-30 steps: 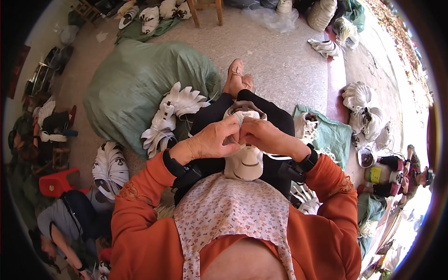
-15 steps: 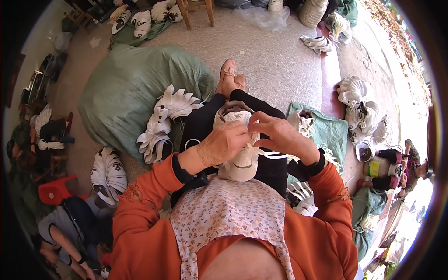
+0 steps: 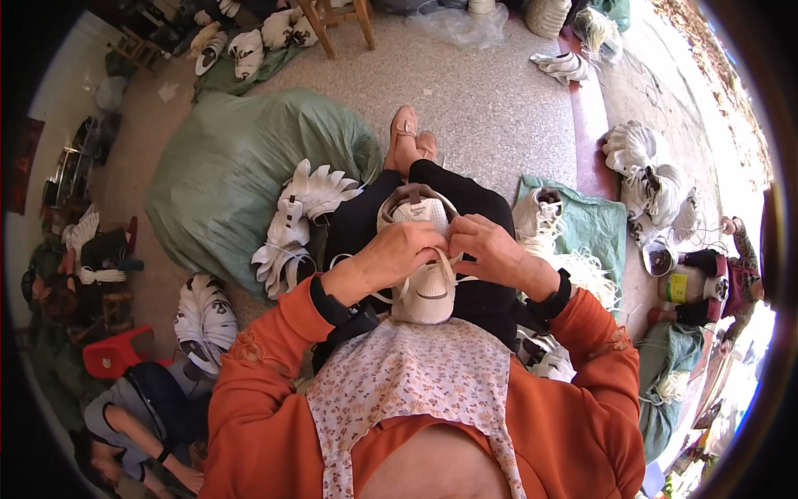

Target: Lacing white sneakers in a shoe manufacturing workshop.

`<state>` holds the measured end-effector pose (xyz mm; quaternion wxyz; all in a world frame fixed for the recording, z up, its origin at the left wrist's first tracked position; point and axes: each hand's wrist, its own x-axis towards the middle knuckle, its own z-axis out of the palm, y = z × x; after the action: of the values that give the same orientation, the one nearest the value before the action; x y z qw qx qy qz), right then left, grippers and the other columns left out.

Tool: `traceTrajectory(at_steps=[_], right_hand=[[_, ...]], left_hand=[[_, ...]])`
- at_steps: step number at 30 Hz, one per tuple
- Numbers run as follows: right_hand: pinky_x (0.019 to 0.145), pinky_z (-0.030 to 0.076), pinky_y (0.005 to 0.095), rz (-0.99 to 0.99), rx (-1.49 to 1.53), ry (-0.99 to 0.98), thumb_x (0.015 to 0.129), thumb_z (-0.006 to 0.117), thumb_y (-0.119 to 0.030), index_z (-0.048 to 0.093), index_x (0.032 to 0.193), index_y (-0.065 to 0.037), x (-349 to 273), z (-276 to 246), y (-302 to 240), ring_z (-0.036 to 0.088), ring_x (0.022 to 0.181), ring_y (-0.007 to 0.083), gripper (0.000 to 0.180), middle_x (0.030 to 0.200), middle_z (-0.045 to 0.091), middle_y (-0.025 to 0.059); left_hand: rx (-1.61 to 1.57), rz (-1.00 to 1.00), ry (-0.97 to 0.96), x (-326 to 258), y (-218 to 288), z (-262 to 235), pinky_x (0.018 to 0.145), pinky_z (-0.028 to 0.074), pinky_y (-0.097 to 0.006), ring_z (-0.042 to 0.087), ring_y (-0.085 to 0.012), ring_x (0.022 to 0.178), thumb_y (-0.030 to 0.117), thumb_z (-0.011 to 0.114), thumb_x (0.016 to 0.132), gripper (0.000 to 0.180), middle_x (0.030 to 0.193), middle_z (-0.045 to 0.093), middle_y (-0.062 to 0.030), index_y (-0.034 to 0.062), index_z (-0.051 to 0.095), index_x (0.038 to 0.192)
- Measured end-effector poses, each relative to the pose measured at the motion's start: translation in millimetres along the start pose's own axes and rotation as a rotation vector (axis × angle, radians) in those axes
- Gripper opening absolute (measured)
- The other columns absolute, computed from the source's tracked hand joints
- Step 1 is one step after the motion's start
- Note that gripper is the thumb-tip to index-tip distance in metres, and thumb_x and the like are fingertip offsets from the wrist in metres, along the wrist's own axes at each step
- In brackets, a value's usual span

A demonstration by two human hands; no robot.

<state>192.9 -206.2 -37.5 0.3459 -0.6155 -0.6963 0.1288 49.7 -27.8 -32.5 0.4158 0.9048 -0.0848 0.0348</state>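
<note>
On my lap rests a cream sneaker (image 3: 424, 301), its toe toward my body and its brown-lined collar pointing away. A flat cream shoelace (image 3: 446, 268) hangs in a loop over the front of the shoe, below my fingers. My left hand (image 3: 397, 256) lies across the shoe's left side with its fingers pinched on the lace near the eyelets. From the other side my right hand (image 3: 492, 254) meets it, thumb and fingertips also closed on the lace. Both sets of fingertips nearly touch, and they hide the eyelets between them.
Left of my legs, stacked white shoe uppers (image 3: 287, 237) lie against a big green sack (image 3: 249, 166). On the right, a white shoe (image 3: 540, 216) and a bundle of laces (image 3: 590, 279) lie on green cloth (image 3: 590, 229). Another person (image 3: 137, 416) bends at lower left by a red stool (image 3: 116, 353).
My right hand has closed in toward my left one. The lace end that stretched out to the right is now drawn into a loop over the shoe.
</note>
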Motion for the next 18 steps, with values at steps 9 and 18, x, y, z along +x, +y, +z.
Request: traceTrajectory(at_steps=[9, 18], right_hand=[[0.078, 0.047, 0.036, -0.047, -0.052, 0.126, 0.073, 0.07, -0.008, 0.057, 0.082, -0.007, -7.9, 10.6, 6.2, 0.057, 0.088, 0.0266, 0.016, 0.094, 0.056, 0.0073], [0.087, 0.047, 0.0382, -0.019, 0.096, -0.052, 0.072, 0.075, -0.011, 0.06, 0.087, -0.008, 3.9, -4.2, 7.8, 0.059, 0.093, 0.0303, 0.021, 0.097, 0.057, 0.0083]], left_hand=[[-0.006, 0.015, -0.043, 4.4, -5.0, 0.2, 0.076, 0.053, -0.039, 0.066, -0.0314, 0.084, 0.012, 0.068, 0.085, 0.014, 0.088, 0.065, -0.0112, 0.005, 0.072, 0.097], [0.014, 0.09, 0.162, -4.3, -6.5, 1.6, 0.071, 0.054, -0.034, 0.067, -0.0265, 0.08, 0.009, 0.068, 0.085, 0.01, 0.086, 0.067, -0.0089, 0.0064, 0.072, 0.093]])
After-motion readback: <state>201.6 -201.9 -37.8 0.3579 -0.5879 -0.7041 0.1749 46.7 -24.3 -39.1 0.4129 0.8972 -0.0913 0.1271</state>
